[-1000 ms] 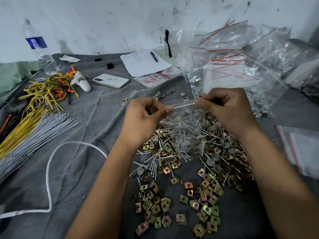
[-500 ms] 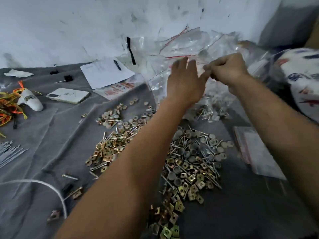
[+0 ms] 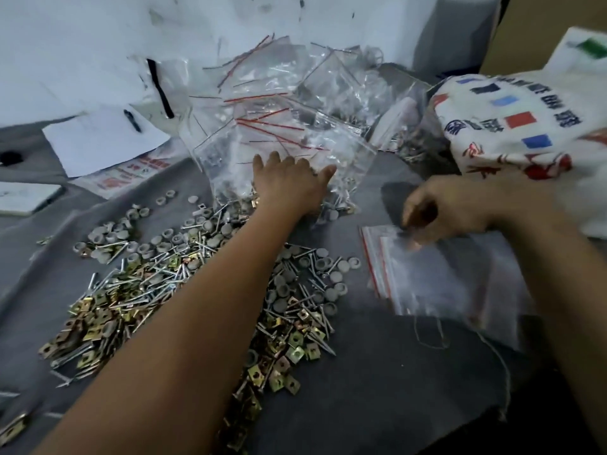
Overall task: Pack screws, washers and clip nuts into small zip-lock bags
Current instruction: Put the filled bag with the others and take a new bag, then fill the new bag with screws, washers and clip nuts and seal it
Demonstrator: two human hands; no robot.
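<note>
Left hand [image 3: 289, 185]: fingers spread flat, palm down on the large clear plastic bag of filled red-strip zip-lock packets [image 3: 282, 133].
Right hand [image 3: 456, 211]: blurred; fingertips meet the stack of empty small red-strip zip-lock bags [image 3: 437, 274]; pinching or only touching cannot be told.
Progress: many packets appear filled; much hardware remains loose, so judged well short of finished.
Loose stock: grey cloth [image 3: 377, 372] carries mixed silver screws [image 3: 154, 284], grey round washers [image 3: 331, 267] and brass-coloured square clip nuts [image 3: 292, 349].
Surroundings: printed white fabric sack [image 3: 512, 126] far right; white paper sheet with pen [image 3: 105, 139] far left.
Obstruction: left forearm crosses the pile.
</note>
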